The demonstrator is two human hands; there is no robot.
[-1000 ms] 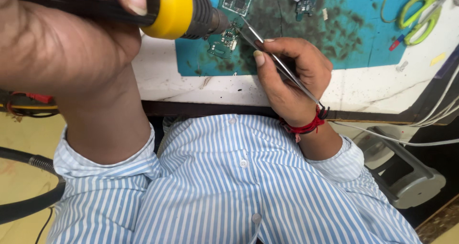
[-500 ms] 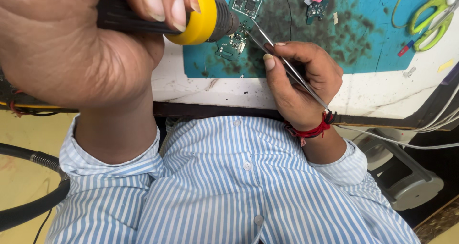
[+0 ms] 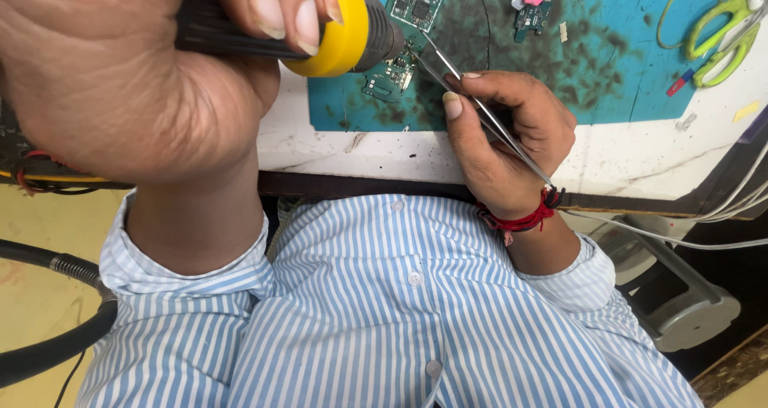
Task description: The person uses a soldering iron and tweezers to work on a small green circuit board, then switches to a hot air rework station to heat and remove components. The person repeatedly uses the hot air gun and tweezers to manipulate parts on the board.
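Green circuit board (image 3: 394,76) lies on the scorched blue mat (image 3: 608,64), near the bench's front edge. My left hand (image 3: 120,80) is clenched round a black, yellow-collared hot-air tool (image 3: 320,28) above it. My right hand (image 3: 508,140) pinches steel tweezers (image 3: 480,108), tips at the board. Open mat lies rightward; green scissors (image 3: 720,36) sit far right.

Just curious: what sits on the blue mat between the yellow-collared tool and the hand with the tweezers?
In the head view, a small green circuit board lies there, under the metal tweezers' tips.
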